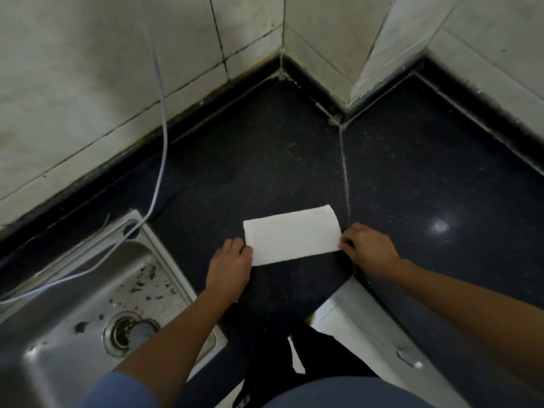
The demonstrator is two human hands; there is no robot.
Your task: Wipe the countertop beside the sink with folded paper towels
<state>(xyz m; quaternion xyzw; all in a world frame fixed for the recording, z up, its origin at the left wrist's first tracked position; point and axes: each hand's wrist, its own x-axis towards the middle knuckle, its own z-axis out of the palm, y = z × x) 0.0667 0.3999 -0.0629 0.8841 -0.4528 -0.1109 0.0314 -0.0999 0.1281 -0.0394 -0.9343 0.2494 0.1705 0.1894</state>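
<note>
A white folded paper towel (293,234) lies flat on the dark speckled countertop (265,160), to the right of the steel sink (67,307). My left hand (231,267) pinches the towel's near left corner with curled fingers. My right hand (369,251) pinches its near right corner in the same way. Both hands sit low on the counter surface near its front edge.
A thin white cord (161,122) hangs down the tiled wall (88,83) and trails over the sink rim into the basin. A grout seam (344,172) runs across the counter just right of the towel. Tiled walls close the back corner.
</note>
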